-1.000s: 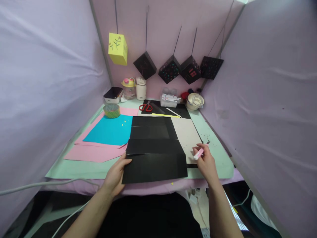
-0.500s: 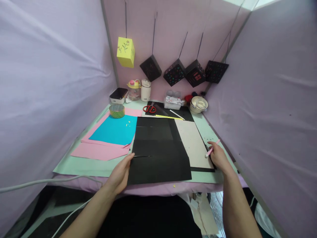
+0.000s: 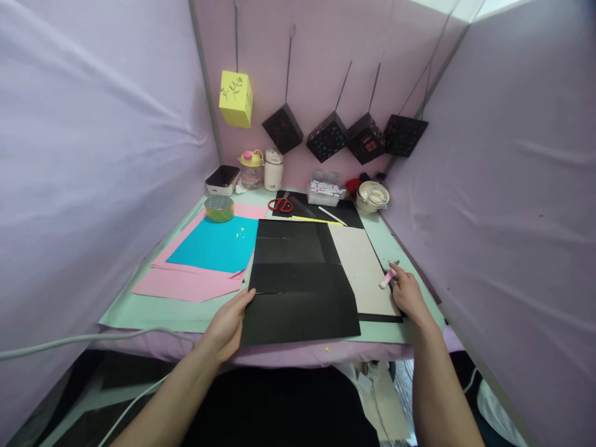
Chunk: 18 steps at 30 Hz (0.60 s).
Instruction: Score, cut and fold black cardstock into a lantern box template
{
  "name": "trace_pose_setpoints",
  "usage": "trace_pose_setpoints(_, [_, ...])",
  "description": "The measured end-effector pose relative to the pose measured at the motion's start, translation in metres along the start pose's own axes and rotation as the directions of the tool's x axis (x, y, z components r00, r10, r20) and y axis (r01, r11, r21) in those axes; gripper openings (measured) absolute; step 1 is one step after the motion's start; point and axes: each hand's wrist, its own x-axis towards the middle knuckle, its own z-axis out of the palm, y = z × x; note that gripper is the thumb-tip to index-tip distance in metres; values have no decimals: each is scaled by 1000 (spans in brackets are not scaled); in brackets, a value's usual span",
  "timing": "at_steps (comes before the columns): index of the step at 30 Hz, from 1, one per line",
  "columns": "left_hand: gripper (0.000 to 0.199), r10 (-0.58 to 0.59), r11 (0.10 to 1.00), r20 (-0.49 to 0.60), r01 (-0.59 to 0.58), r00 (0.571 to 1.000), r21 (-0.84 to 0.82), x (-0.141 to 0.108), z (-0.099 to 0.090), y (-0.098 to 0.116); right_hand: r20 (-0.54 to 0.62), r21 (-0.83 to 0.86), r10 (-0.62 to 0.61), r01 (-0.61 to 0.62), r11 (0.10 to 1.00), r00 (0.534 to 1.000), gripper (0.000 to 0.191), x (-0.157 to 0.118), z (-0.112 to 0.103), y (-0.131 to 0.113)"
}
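A large black sheet (image 3: 302, 310) with several slits lies across the front middle of the table. My left hand (image 3: 228, 323) pinches its left edge, thumb on top beside a slit. Over on the right, my right hand (image 3: 406, 290) holds a small pink and white tool (image 3: 387, 278), possibly a craft knife, near the edge of a grey-white board (image 3: 365, 270). The board lies partly under the black sheet, with more black card beneath it.
Blue paper (image 3: 214, 245) and pink paper (image 3: 186, 284) lie left, with a tape roll (image 3: 219, 209) behind. Red-handled scissors (image 3: 280, 205), a white pen (image 3: 332, 215), a marker box (image 3: 325, 191) and bowls (image 3: 372, 196) stand or lie at the back. Paper boxes hang above.
The pink and white tool has turned in my right hand and shifted slightly left. My left hand keeps its hold on the black sheet's edge.
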Motion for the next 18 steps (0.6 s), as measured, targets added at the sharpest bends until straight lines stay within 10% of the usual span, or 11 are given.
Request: trace_pose_setpoints(18, [38,23,1000,37,-23,999,13,1,1,-1,-119,154,85,-66,986,989,54,-5,5,3])
